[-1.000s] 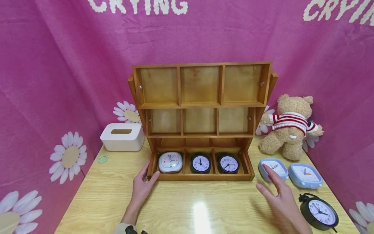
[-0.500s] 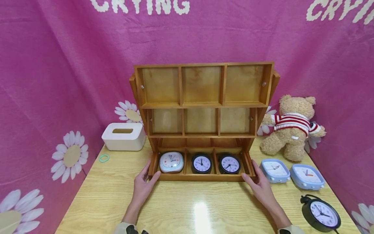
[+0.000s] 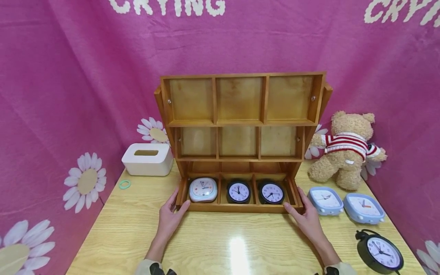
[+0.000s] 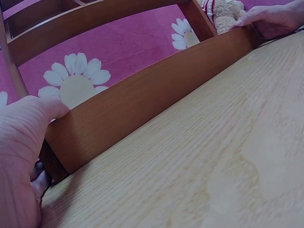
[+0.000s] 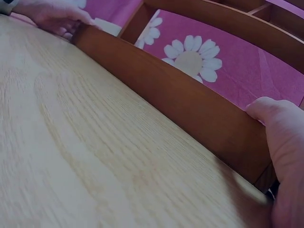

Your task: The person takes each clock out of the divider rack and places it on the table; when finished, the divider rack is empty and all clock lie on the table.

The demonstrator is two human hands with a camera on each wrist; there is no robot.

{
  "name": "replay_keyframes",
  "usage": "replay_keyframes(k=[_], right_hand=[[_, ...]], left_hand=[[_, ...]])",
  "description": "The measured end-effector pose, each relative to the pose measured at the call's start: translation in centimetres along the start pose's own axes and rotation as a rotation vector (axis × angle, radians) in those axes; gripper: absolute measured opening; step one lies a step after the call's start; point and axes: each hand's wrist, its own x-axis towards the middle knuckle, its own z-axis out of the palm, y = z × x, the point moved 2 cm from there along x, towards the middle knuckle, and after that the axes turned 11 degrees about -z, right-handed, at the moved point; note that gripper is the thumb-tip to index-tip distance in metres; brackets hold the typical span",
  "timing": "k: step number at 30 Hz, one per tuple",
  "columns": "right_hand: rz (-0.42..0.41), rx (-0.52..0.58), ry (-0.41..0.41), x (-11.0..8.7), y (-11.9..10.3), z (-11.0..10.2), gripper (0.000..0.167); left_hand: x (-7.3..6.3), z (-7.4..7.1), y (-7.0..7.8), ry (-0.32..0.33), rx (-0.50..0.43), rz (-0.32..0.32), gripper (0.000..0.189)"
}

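Observation:
A three-tier wooden display shelf [image 3: 237, 208] stands on the table, its tiers divided into compartments. My left hand [image 3: 169, 217] grips the left front corner of the bottom tier, thumb on the front board and fingers along the outer side. The right hand [image 3: 307, 220] holds the opposite corner likewise; in the right wrist view its thumb lies over the board's top edge. The bottom tier holds a pale blue-and-white alarm clock [image 3: 203, 190] on the left, a round black clock [image 3: 238, 191] in the middle and another black clock [image 3: 271, 192] on the right.
Right of the shelf lie two blue alarm clocks [image 3: 325, 201] and a black twin-bell alarm clock [image 3: 379, 252]. Behind them a teddy bear [image 3: 347, 149] leans on the pink curtain [image 3: 240, 42]. At left are a white tissue box [image 3: 148, 164] and a green ring [image 3: 125, 184].
My right hand has moved left from above the blue clock to the shelf's right corner and taken hold there. The left hand stays at its corner. The head view has shifted slightly.

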Motion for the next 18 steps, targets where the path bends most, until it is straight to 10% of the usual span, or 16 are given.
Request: replay_keyframes(k=[18], right_hand=[[0.003,-0.016,0.022,-0.02,-0.03,-0.15,0.081]], left_hand=[[-0.16,0.18,0.25,-0.008,-0.028,-0.011,0.069]])
